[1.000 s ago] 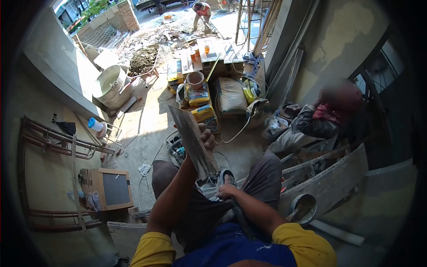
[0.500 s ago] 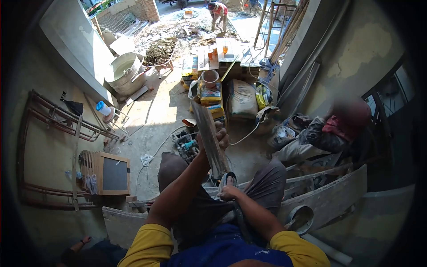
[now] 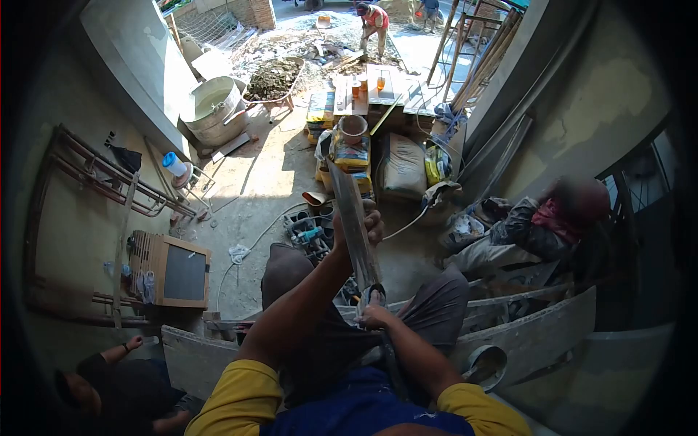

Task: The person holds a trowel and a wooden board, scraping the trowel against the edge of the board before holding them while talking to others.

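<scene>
A long, narrow grey board (image 3: pixel 352 218) stands slanting up in front of my knees. My left hand (image 3: pixel 369 225) is wrapped round its upper part, fingers closed over the right edge. At the board's lower end, my right hand (image 3: pixel 374 314) is closed on a small dark, round-ended thing that I cannot make out. A dark strap or hose runs down from there over my lap. On the floor beyond my left knee lies a teal and grey power tool (image 3: pixel 310 235) among dark tools.
Stacked bags (image 3: pixel 403 167) and a bucket (image 3: pixel 353 129) stand ahead. A large tub (image 3: pixel 211 109) and loaded wheelbarrow (image 3: pixel 274 80) are front left. One person (image 3: pixel 538 218) sits at right, another (image 3: pixel 120 378) at lower left, a third (image 3: pixel 375 27) bends outside. Planks (image 3: pixel 531 327) lie beside me.
The view has shifted slightly, so the surroundings sit a little differently. More of the person at lower left shows. The person outside is more upright. Both hands keep their holds.
</scene>
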Demonstrator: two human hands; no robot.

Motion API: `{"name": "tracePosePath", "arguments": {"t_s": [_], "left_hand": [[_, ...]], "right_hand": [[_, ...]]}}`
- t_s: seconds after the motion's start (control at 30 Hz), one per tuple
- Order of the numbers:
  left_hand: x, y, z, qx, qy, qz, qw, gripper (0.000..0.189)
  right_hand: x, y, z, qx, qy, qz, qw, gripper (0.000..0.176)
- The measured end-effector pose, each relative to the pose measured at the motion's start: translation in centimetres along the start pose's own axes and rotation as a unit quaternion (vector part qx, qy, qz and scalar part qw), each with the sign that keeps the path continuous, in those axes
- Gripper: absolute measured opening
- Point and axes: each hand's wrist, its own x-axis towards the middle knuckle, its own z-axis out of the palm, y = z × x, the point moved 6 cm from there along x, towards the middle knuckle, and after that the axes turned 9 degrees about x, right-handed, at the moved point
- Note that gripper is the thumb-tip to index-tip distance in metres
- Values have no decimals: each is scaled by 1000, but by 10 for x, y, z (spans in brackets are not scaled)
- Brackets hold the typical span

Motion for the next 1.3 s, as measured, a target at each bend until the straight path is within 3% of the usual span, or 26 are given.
{"name": "tracePosePath", "arguments": {"t_s": [0.17,0.57,0.63,0.87,1.3], "left_hand": [[0,0,-2,13,17,-2,1000,39],[0,0,0,13,32,-1,999,41],[-1,0,1,7,21,2,1000,41],[1,-2,-1,-16,-5,-8,1000,42],[1,-2,1,-17,-46,-4,999,42]], "right_hand": [[-5,-5,-4,58,-43,53,996,47],[-7,-7,-5,57,-50,38,996,49],[-4,-4,-4,60,-17,-5,998,54],[-4,-3,-2,89,-37,7,995,51],[9,7,8,24,-9,-12,1000,50]]}}
